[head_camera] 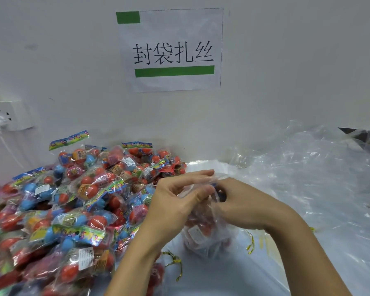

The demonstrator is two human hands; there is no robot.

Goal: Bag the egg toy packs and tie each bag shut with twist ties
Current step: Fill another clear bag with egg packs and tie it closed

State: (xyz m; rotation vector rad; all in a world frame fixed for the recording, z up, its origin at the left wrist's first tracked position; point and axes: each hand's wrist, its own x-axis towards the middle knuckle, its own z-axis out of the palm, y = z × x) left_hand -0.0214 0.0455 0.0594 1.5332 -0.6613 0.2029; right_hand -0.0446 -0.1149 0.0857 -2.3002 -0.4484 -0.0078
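Both hands, left hand (175, 201) and right hand (241, 204), pinch the bag (205, 233) neck together, probably gathering it for a twist tie (174, 262).

Heaped egg toy packs (73, 201) at left, clear filled bag (203, 229) upright at centre, gold twist ties (250, 244) loose beside it

A packing workstation: a printed station sign (171, 50) taped to the wall, a heap of egg toy packs (58, 201), loose clear bags (308, 178) across the surface.
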